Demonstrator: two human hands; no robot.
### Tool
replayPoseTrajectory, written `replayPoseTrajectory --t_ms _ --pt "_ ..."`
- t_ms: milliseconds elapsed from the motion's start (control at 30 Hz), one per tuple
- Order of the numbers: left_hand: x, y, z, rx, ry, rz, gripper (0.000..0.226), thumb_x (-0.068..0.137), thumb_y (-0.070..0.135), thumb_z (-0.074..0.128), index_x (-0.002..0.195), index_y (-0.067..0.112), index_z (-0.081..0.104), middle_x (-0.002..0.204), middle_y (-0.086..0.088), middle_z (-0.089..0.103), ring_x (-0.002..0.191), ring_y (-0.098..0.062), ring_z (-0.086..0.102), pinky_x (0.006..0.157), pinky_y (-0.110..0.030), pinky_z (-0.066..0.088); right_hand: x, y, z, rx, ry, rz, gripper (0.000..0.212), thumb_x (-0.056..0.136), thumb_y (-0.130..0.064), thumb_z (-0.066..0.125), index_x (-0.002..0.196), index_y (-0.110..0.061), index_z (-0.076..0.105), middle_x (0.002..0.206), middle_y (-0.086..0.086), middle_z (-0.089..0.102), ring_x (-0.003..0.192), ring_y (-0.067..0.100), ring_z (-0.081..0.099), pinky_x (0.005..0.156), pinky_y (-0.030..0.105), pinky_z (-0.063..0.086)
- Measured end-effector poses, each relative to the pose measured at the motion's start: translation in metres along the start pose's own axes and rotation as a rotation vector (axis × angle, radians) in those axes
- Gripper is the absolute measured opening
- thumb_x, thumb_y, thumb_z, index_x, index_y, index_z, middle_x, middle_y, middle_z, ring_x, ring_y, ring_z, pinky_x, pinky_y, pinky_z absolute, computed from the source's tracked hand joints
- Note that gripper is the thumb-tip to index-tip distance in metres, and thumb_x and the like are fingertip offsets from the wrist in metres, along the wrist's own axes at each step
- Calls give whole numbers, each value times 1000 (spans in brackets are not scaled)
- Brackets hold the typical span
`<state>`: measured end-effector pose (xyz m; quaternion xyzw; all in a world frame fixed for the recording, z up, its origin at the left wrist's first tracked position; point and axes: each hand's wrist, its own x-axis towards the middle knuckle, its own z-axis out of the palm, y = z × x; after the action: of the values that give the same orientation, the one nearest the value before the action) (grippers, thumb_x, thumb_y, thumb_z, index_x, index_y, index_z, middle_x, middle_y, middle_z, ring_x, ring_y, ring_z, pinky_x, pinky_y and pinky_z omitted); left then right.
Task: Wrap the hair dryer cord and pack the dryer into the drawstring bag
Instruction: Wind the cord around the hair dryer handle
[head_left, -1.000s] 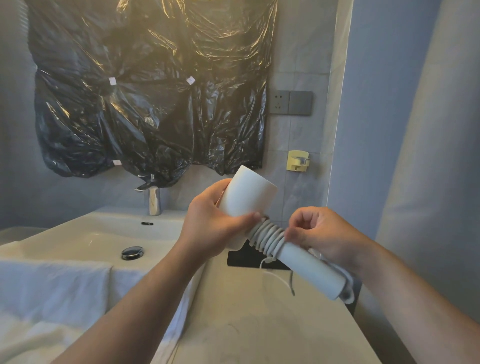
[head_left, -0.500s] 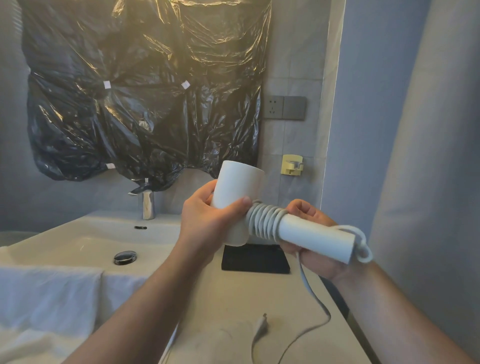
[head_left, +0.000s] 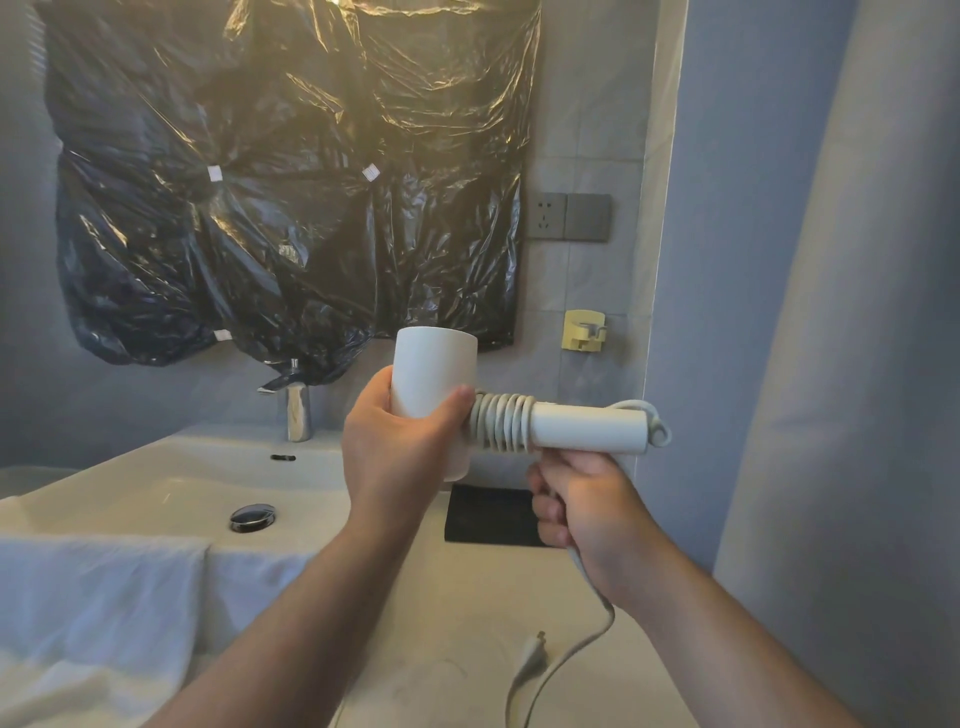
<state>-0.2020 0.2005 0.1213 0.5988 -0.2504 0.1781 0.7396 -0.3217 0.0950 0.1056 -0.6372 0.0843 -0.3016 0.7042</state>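
A white hair dryer (head_left: 582, 430) is held in the air above the counter, its barrel upright and its handle pointing right. My left hand (head_left: 400, 447) grips the barrel. Several turns of the white cord (head_left: 501, 427) sit around the handle close to the barrel. My right hand (head_left: 582, 506) is under the handle, closed on the loose cord, which runs down to the plug (head_left: 532, 656) lying on the counter. A flat black bag (head_left: 488, 514) lies on the counter behind my hands.
A white sink (head_left: 171, 483) with a chrome tap (head_left: 297, 410) is at the left, a white towel (head_left: 98, 597) over its front edge. Black plastic sheet (head_left: 291, 182) covers the wall above. A wall socket (head_left: 569, 216) and a yellow hook (head_left: 584, 330) are at the right.
My right hand has gone from on top of the handle to underneath it, pulling the cord down. The dryer's handle has swung up to level. The plug now lies on the counter.
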Motion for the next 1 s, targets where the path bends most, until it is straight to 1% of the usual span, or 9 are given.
replayPoseTrajectory --t_ms 67,133,267,433,600,733,867,933,1000 --pt "2 0 -1 50 21 34 35 65 52 76 88 28 65 79 6 69 77 -20 67 67 -52 58 -6 -3 1 -291 -84 29 22 99 -10 41 105 -23 58 71 1 51 49 8 37 41 19 28" --pt "4 -2 -2 100 37 65 36 68 53 76 91 29 63 80 8 67 77 -18 66 68 -50 58 -12 -9 0 -628 -145 3 16 98 -19 44 96 -27 58 71 -3 55 55 8 43 50 22 35" --pt "5 -4 -6 191 58 111 39 69 54 75 97 32 60 82 11 66 78 -16 65 69 -45 57 -17 -28 -4 -999 -114 -124 23 96 -21 46 75 -19 55 64 -6 50 57 8 44 52 19 34" --pt "0 -4 -8 331 -2 231 51 70 55 76 112 35 55 90 11 65 82 -21 62 70 -42 57 -14 -46 -6 -1306 -202 -194 16 91 -19 49 96 -21 64 89 6 62 81 22 56 67 37 49" --pt "-1 2 -10 383 -62 301 54 70 54 77 115 38 52 90 13 65 81 -19 61 67 -39 55 -7 -54 -11 -1326 -115 -289 18 89 -24 59 102 -26 71 94 -5 68 87 14 61 71 29 49" --pt "-1 7 -11 407 -119 309 51 69 54 77 111 37 54 86 12 67 80 -19 61 67 -39 54 0 -53 -15 -1309 -58 -358 8 83 -27 66 89 -28 72 84 -10 65 81 10 60 64 20 41" --pt "-1 7 -12 436 -185 311 57 67 56 78 116 40 55 90 15 68 82 -18 62 66 -36 53 5 -53 -17 -1307 -112 -408 7 82 -23 71 88 -21 74 80 -9 65 79 6 57 63 11 38" --pt "0 6 -14 395 -222 282 57 64 57 77 114 40 56 90 15 69 84 -18 64 69 -40 56 4 -52 -20 -1229 -108 -412 3 79 -23 74 81 -22 72 76 -8 66 75 2 57 63 12 40" --pt "2 5 -15 313 -266 239 55 60 58 76 110 41 60 91 15 70 86 -16 66 71 -44 57 4 -50 -25 -1129 -56 -415 12 74 -26 79 71 -24 68 69 -9 64 67 -4 55 59 11 40"
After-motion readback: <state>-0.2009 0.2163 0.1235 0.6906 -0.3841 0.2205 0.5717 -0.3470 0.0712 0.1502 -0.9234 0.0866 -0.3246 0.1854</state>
